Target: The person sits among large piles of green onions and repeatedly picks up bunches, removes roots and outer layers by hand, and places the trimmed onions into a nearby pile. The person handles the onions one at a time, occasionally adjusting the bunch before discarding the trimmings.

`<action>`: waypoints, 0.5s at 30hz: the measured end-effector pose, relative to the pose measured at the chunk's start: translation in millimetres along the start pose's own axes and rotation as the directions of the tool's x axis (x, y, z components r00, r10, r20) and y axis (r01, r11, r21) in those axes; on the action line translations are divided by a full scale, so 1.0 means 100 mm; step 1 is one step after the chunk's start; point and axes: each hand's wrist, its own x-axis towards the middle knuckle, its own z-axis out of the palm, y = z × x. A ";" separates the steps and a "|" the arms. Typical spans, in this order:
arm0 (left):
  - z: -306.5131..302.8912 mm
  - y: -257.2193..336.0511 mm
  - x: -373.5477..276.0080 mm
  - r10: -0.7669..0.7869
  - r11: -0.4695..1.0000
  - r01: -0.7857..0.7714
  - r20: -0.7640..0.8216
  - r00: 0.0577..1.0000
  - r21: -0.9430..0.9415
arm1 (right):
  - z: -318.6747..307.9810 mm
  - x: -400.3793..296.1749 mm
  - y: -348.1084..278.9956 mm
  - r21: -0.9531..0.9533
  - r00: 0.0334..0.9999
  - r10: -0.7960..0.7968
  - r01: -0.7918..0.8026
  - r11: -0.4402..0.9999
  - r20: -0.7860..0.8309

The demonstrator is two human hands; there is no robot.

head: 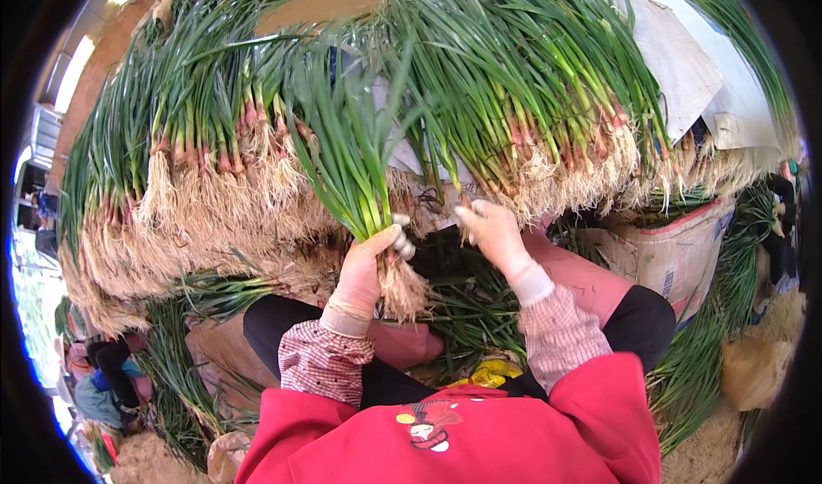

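Note:
My left hand [363,269] is closed around a bunch of green garlic plants [359,188], just above the roots. Their leaves point away from me, and a tuft of pale roots [403,289] hangs below my fingers. To the right of it, my right hand [499,235] pinches the lower end of a single green garlic stalk [455,170], with roots showing by the fingertips. Pale coverings are on the fingertips of both hands. A long bank of rooted green garlic lies before me, with one pile [199,118] at the left and another [546,111] at the right.
White sheeting [681,66] covers part of the bank at the far right. A printed woven sack [684,259] stands beside my right knee. Loose green leaves [472,320] lie between my legs. Other people are partly visible at the left edge [112,375] and right edge [778,240].

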 end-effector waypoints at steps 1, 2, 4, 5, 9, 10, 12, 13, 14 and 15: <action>0.03 -0.05 0.00 0.062 0.996 -0.057 -0.064 0.996 0.069 | 0.07 -0.19 -0.08 -0.055 0.993 -0.064 0.059 0.997 -0.103; 0.06 -0.09 0.03 0.045 0.997 -0.044 -0.005 0.999 0.064 | 0.12 -0.35 -0.15 -0.220 0.978 -0.211 0.203 0.954 -0.010; 0.10 -0.17 0.04 0.057 0.974 -0.066 0.047 0.997 0.218 | 0.14 -0.51 -0.23 -0.418 0.919 -0.360 0.394 0.818 0.160; 0.13 -0.24 0.04 0.036 0.982 -0.031 -0.024 0.999 0.185 | 0.10 -0.53 -0.25 -0.379 0.887 -0.379 0.456 0.805 0.262; 0.08 -0.28 -0.02 -0.048 0.969 0.083 -0.150 0.988 0.234 | -0.10 -0.32 -0.24 -0.148 0.786 -0.001 0.117 0.982 0.618; 0.05 -0.26 -0.04 -0.057 0.963 0.084 -0.109 0.992 0.257 | -0.10 -0.24 -0.25 0.000 0.833 0.028 -0.033 0.999 0.552; 0.03 -0.23 -0.05 -0.059 0.967 0.048 0.036 0.998 0.251 | -0.06 -0.13 -0.29 0.429 0.898 0.131 -0.324 0.843 0.421; 0.04 -0.22 -0.06 -0.121 0.968 0.119 -0.003 0.993 0.222 | 0.00 -0.10 -0.31 0.516 0.898 0.124 -0.351 0.781 0.423; 0.05 -0.20 -0.06 -0.144 0.973 0.144 -0.013 0.989 0.180 | 0.09 -0.11 -0.34 0.665 0.938 0.064 -0.288 0.690 0.340; 0.06 -0.18 -0.07 -0.173 0.976 0.170 0.015 0.985 0.135 | 0.21 -0.13 -0.37 0.746 0.955 0.078 -0.273 0.607 0.285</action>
